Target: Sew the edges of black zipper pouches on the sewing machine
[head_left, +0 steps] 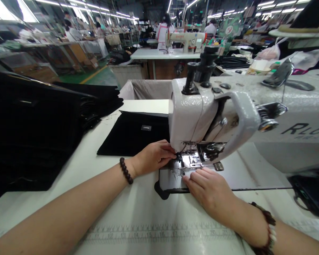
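My left hand (155,156) is closed at the left side of the sewing machine's (212,117) needle area, thumb and fingers pressed together. Whatever lies between those fingertips is too small to make out. My right hand (211,186) rests on the metal bed plate (172,180) in front of the presser foot, its fingers bent and drawn together. A possible small thing at its fingertips cannot be made out. Behind my left hand, a flat black fabric piece (133,136) with a small label (146,128) lies on the table, partly hidden by the machine head.
A tall stack of black fabric pieces (37,131) stands at the left. Ruler marks (149,233) run along the table's front. A black item (313,193) lies at the right edge. Beyond are a grey-lined bin (146,88), another sewing machine (187,39) and several people working.
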Action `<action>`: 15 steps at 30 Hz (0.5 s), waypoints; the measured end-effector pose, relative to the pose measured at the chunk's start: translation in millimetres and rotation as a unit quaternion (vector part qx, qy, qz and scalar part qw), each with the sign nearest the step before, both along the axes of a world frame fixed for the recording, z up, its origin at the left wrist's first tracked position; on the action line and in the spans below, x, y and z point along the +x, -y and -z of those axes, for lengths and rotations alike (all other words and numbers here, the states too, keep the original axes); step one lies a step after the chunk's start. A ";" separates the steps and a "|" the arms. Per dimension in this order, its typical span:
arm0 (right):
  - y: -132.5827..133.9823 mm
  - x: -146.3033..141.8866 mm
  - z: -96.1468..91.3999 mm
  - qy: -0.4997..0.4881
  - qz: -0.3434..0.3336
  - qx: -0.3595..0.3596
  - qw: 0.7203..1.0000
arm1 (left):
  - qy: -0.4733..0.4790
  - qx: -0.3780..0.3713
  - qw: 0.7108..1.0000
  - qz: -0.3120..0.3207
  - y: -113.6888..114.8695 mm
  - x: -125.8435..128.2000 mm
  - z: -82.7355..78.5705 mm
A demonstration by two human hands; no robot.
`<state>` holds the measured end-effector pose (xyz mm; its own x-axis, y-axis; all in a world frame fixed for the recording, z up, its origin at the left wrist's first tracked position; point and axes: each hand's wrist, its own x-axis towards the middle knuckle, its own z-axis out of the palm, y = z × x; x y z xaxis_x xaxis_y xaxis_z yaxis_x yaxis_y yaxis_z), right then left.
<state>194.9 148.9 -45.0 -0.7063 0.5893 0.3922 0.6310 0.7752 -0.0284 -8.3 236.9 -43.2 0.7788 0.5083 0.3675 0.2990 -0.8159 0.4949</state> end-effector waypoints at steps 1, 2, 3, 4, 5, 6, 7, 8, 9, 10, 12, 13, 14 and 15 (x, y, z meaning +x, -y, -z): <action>0.2 0.1 0.5 0.000 0.002 -0.001 1.000 | 0.000 0.001 1.000 0.000 0.1 0.2 0.1; 0.3 0.3 0.9 0.000 0.002 0.000 1.000 | 0.000 0.001 1.000 -0.001 0.3 0.3 0.0; 0.4 0.5 1.3 0.000 0.002 0.000 1.000 | 0.000 0.001 1.000 -0.001 0.4 0.5 -0.2; 0.4 0.7 1.5 0.001 0.001 0.001 1.000 | 0.000 0.001 1.000 -0.002 0.5 0.6 -0.5; 0.3 0.9 1.5 0.001 0.001 0.001 1.000 | -0.001 0.001 1.000 -0.003 0.5 0.7 -0.9; 0.1 1.0 1.5 0.001 0.001 0.000 1.000 | -0.002 0.000 1.000 -0.004 0.4 0.7 -1.2; 0.0 1.0 1.4 0.000 0.002 0.000 1.000 | -0.004 0.000 1.000 -0.005 0.1 0.6 -1.6; -0.2 0.8 1.2 -0.002 0.003 -0.001 1.000 | -0.007 -0.001 1.000 -0.006 -0.1 0.4 -1.7; -0.3 0.6 1.0 -0.004 0.005 -0.001 1.000 | -0.009 -0.002 1.000 -0.008 -0.2 0.2 -1.8; -0.4 0.4 0.7 -0.007 0.007 -0.001 1.000 | -0.012 -0.003 1.000 -0.010 -0.1 0.0 -1.6; -0.3 -0.2 0.3 -0.011 0.009 0.000 1.000 | -0.019 -0.004 1.000 -0.014 0.8 -0.2 -0.9; -0.3 -0.4 0.2 -0.012 0.011 0.000 1.000 | -0.022 -0.004 1.000 -0.016 1.6 -0.1 -0.5; -0.2 -0.5 0.2 -0.013 0.011 0.001 1.000 | -0.027 -0.004 0.999 -0.018 2.4 0.2 -0.2; -0.1 -0.6 0.3 -0.013 0.011 0.001 1.000 | -0.031 -0.004 0.999 -0.020 2.7 0.6 -0.2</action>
